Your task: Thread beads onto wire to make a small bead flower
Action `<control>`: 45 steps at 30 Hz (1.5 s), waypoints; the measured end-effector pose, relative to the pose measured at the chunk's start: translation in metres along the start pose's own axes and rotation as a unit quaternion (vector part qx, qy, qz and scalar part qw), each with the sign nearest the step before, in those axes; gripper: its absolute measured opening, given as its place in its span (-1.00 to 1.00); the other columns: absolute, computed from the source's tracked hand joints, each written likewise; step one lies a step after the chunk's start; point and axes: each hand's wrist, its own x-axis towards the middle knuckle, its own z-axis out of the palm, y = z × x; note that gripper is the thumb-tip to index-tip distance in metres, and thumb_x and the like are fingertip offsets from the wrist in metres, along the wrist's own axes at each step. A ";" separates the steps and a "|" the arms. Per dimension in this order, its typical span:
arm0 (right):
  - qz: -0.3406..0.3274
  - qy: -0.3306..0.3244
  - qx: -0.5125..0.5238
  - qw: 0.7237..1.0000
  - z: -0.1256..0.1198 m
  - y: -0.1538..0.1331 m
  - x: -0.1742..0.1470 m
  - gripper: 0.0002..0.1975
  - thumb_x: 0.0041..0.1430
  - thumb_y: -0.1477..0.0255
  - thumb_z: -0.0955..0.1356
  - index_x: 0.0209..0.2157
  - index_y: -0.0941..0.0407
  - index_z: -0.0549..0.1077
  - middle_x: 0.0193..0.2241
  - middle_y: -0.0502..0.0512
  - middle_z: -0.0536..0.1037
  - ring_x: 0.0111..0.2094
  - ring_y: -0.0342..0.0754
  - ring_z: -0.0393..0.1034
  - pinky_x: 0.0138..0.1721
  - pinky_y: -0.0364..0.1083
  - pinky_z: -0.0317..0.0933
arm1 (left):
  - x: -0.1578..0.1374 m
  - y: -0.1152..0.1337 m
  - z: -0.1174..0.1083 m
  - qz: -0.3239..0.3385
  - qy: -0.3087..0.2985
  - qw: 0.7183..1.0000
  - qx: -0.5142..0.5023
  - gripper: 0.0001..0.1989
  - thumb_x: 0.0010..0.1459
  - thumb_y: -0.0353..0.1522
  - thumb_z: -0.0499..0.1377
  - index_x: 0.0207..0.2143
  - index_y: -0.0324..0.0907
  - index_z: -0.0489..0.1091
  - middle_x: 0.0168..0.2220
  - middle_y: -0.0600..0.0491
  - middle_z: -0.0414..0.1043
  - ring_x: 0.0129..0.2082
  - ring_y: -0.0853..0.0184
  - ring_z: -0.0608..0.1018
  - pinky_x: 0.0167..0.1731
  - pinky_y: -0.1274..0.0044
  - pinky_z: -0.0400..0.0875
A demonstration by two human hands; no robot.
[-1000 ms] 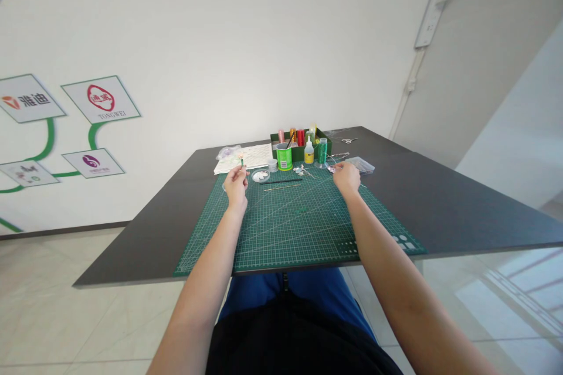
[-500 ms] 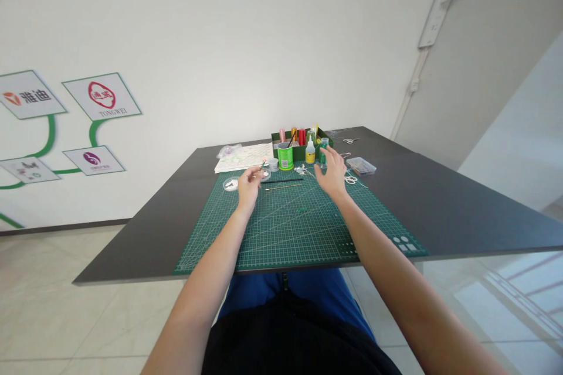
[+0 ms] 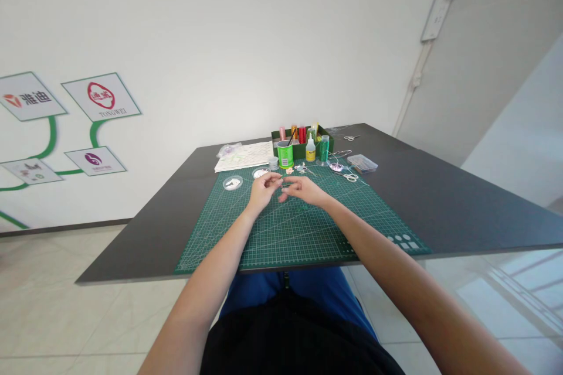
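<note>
My left hand (image 3: 265, 188) is closed in a pinch above the cutting mat, with a small pink flower (image 3: 289, 170) on a green stem showing just past its fingertips. My right hand (image 3: 303, 188) meets it from the right, with bent fingers at the left fingertips. Whatever sits between the right fingers is too small to make out. Beneath both hands lies the green cutting mat (image 3: 281, 240). Partly behind the left hand is a round dish (image 3: 260, 173) with white contents, and another dish (image 3: 233, 183) stands farther left.
At the back are a green can (image 3: 285, 156), a glue bottle (image 3: 310, 149), a green thread spool (image 3: 324, 148) and a box of spools (image 3: 295, 151). White scissors (image 3: 350, 177) and a clear case (image 3: 362, 163) lie right. White sheets (image 3: 244, 156) lie back left.
My right hand has moved left and down from beside the green spool to my left hand. My left hand has shifted right with the small pink flower.
</note>
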 end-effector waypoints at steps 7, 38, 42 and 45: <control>-0.013 0.031 -0.008 0.999 -0.010 -0.013 -0.002 -0.57 0.16 0.11 0.37 -0.23 0.21 0.59 -0.83 -0.19 0.25 -0.72 -0.17 0.23 -0.41 -0.09 0.35 | 0.002 -0.001 -0.004 -0.025 0.047 0.998 -0.031 -0.72 -0.07 -0.26 0.43 -0.32 -0.23 0.56 -0.52 0.01 0.51 -0.65 0.45 0.35 -0.64 0.60 0.15; 0.098 0.179 -0.442 0.873 -0.075 -0.004 -0.014 -0.77 0.20 0.60 0.28 -0.33 0.20 0.59 -0.39 0.18 0.64 -0.34 -0.01 0.50 -0.23 -0.12 0.26 | 0.015 0.009 -0.051 -0.014 0.288 0.946 -0.150 -0.62 -0.19 -0.24 0.43 -0.31 -0.24 0.50 -0.50 0.08 0.47 -0.70 0.59 0.26 -0.69 0.66 -0.07; 0.150 0.227 -0.513 0.814 -0.083 0.000 -0.018 -0.76 0.25 0.58 0.26 -0.26 0.19 0.58 -0.23 0.31 0.64 -0.14 0.12 0.51 -0.09 -0.03 0.26 | 0.015 0.009 -0.052 -0.013 0.288 0.946 -0.150 -0.62 -0.20 -0.24 0.43 -0.32 -0.23 0.49 -0.49 0.08 0.47 -0.69 0.59 0.26 -0.68 0.67 -0.06; 0.188 0.248 -0.533 0.787 -0.085 -0.002 -0.021 -0.74 0.25 0.58 0.25 -0.21 0.19 0.58 -0.20 0.37 0.62 -0.09 0.18 0.50 -0.07 0.03 0.26 | 0.015 0.008 -0.053 -0.009 0.291 0.944 -0.156 -0.62 -0.19 -0.25 0.43 -0.31 -0.24 0.49 -0.49 0.08 0.46 -0.69 0.58 0.26 -0.68 0.66 -0.07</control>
